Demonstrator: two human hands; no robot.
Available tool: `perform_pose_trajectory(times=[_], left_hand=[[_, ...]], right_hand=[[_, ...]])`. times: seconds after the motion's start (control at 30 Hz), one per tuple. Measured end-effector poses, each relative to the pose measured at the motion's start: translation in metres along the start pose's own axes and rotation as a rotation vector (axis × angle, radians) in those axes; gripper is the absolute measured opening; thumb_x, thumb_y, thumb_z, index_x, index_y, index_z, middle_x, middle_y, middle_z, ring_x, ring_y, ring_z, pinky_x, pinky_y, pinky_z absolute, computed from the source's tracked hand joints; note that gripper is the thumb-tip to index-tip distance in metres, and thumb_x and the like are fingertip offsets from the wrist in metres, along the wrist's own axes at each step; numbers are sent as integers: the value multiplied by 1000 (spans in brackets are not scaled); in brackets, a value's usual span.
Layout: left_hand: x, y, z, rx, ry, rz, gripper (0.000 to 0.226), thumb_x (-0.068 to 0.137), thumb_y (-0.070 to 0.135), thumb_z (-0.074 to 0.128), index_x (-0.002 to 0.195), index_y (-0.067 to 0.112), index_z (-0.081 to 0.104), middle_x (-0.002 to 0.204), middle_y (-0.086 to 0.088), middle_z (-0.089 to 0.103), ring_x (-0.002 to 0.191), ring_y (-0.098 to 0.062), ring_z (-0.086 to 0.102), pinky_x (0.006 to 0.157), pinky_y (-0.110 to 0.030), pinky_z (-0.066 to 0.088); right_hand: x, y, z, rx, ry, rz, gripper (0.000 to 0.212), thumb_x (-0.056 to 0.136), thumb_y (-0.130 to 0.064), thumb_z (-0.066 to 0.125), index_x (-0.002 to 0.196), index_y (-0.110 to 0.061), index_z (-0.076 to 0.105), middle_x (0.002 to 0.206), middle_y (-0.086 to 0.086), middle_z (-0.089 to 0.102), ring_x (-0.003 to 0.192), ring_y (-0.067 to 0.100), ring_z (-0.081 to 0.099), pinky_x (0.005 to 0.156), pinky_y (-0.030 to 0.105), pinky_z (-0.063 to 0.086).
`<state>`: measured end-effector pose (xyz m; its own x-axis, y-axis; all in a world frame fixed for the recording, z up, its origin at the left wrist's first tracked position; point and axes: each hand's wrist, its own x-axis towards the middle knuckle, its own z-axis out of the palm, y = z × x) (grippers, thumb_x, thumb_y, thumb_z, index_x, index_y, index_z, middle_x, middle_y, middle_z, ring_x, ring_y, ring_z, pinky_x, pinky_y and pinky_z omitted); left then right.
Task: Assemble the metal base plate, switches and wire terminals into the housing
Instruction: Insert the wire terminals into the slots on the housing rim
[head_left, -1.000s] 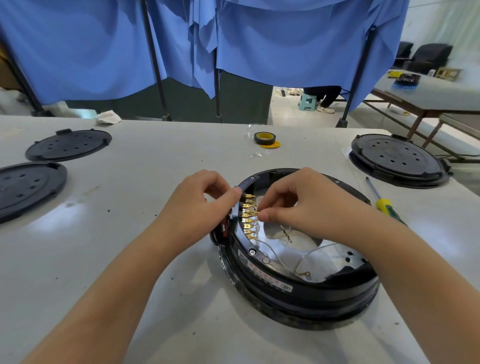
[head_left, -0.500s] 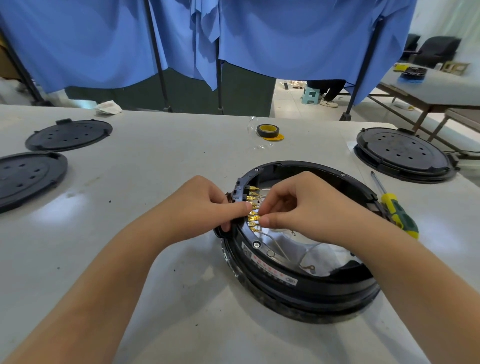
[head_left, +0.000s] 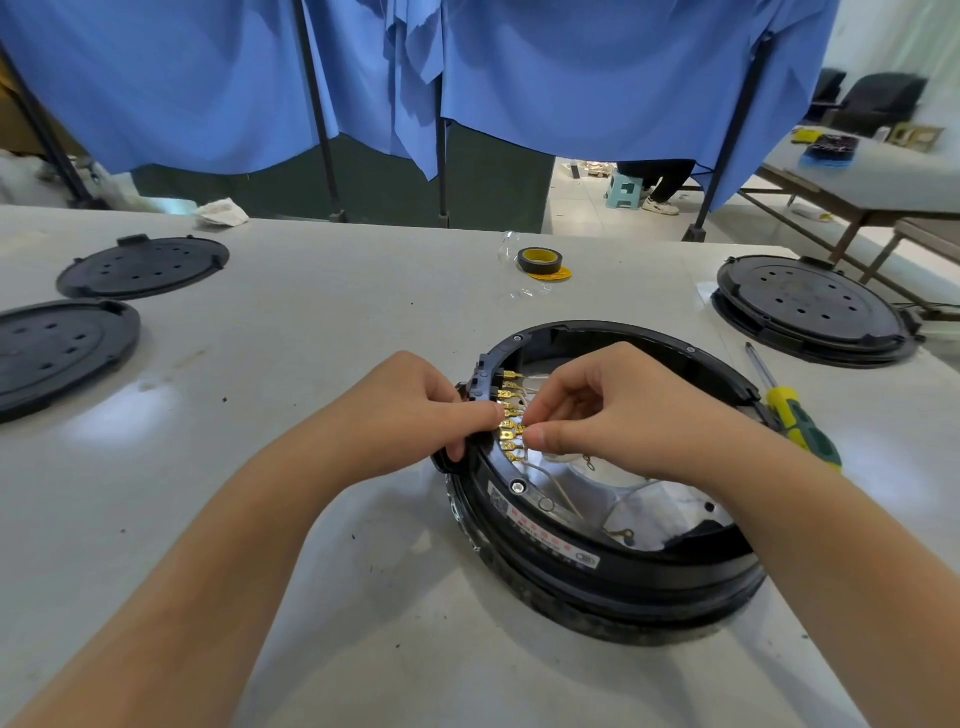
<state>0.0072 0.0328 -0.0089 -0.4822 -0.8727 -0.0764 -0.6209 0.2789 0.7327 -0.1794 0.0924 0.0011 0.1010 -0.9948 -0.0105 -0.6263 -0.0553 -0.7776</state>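
Housing (head_left: 613, 566): at 4 o'clock on table (head_left: 311, 322), open side up.
Left hand (head_left: 410, 415): curled, gripping housing rim at 9 o'clock.
Right hand (head_left: 618, 410): pinching a wire end beside gold terminals (head_left: 511, 426).
Risk: likely bent tab or wrong slot, from skewed push.
Hidden: fingertips, pinched connector, switches; base plate (head_left: 670, 512) partly covered.

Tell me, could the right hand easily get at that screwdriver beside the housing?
Probably yes: the screwdriver lies uncovered beside the right hand, but that hand would first have to let go of the wire terminals.
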Motion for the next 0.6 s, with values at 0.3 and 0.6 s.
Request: perform_pose_trajectory(times=[0.3, 0.6], left_hand=[[0, 2, 0, 7, 2, -6, 54, 82, 42, 68, 34, 19, 59, 28, 9, 33, 29, -5, 31, 34, -9, 24], [-1, 4, 0, 14, 10, -4, 55, 83, 40, 68, 32, 20, 58, 27, 10, 34, 28, -3, 33, 33, -8, 23]], right_hand=[[1, 1, 3, -8, -11, 11, 5, 76, -20, 79, 76, -20, 74, 65, -3, 70, 59, 2, 61, 60, 16, 49], [-1, -3, 5, -23, -20, 6, 5, 76, -20, 78, 75, -20, 73, 64, -5, 70, 58, 0, 61, 61, 17, 49]])
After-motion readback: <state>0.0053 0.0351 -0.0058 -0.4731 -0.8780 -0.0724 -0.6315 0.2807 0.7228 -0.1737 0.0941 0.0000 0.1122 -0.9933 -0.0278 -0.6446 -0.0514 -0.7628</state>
